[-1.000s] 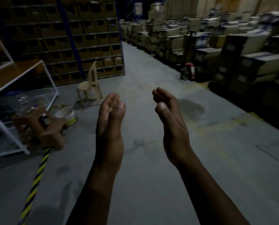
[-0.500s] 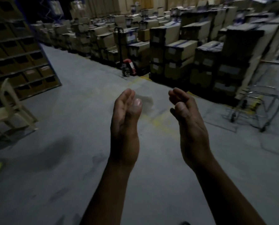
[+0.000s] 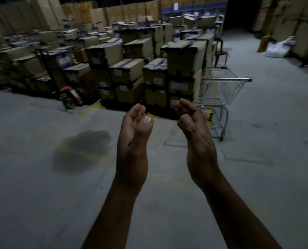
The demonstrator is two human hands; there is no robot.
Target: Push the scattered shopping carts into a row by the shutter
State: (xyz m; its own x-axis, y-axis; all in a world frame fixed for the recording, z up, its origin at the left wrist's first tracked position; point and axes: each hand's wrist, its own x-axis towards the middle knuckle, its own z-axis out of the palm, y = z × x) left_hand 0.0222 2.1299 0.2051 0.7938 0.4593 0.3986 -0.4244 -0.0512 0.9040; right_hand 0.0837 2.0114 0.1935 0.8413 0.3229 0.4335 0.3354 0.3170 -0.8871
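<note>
A wire shopping cart (image 3: 221, 90) with red handle ends stands on the concrete floor beside the stacked boxes, ahead and to the right. My left hand (image 3: 134, 141) and my right hand (image 3: 194, 133) are raised side by side in front of me, palms facing each other, fingers loosely curled and holding nothing. Both hands are well short of the cart and touch nothing. No shutter is in view.
Stacked cardboard boxes (image 3: 131, 69) fill the left and centre back. A red pallet jack (image 3: 68, 94) is parked against them. A red stool (image 3: 220, 53) stands behind the cart. White sacks (image 3: 278, 47) lie far right. A dark stain (image 3: 83, 150) marks the floor.
The view has swung right: the shelving, chair and stool left the frame and the cart moved toward the centre. My hands kept the same raised pose.
</note>
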